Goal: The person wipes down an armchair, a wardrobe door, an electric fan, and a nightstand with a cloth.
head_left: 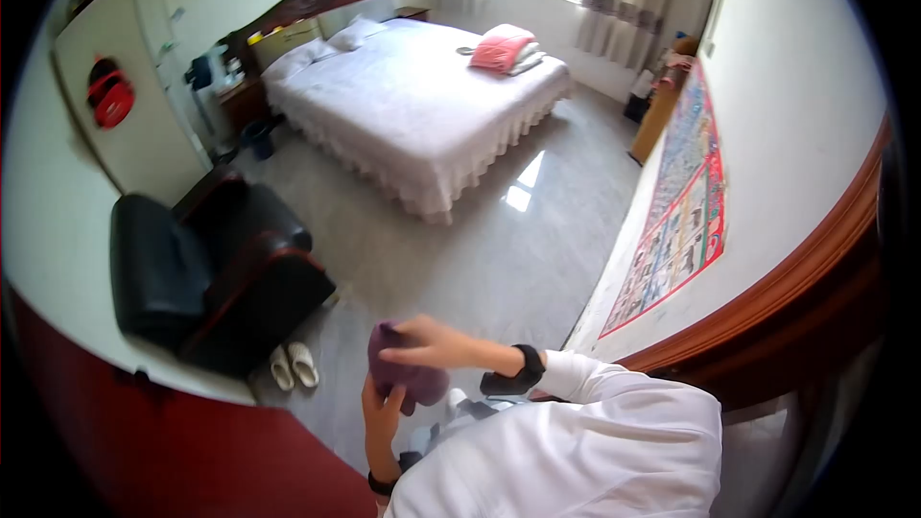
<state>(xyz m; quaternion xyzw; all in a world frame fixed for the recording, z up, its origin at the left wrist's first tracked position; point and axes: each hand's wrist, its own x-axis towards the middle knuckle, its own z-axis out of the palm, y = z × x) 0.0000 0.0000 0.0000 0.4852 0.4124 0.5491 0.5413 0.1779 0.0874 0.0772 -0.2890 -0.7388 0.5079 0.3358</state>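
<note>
A purple cloth-like item [422, 384] is held up in front of my body, over the grey floor. Below and to its left, my left hand [383, 403] grips its lower edge, with the thumb against the front. Across its upper part lies my right hand [427, 342], coming in from the right, its fingers closed over the item. The item looks soft and bunched; its exact shape cannot be made out. Both wrists wear black bands.
A bed [413, 96] with folded pink bedding [502, 48] stands ahead. At the left are a black armchair [259, 230] and pale slippers [302, 364]. A red door [192, 441] is at the lower left; a poster [681, 221] hangs on the right wall.
</note>
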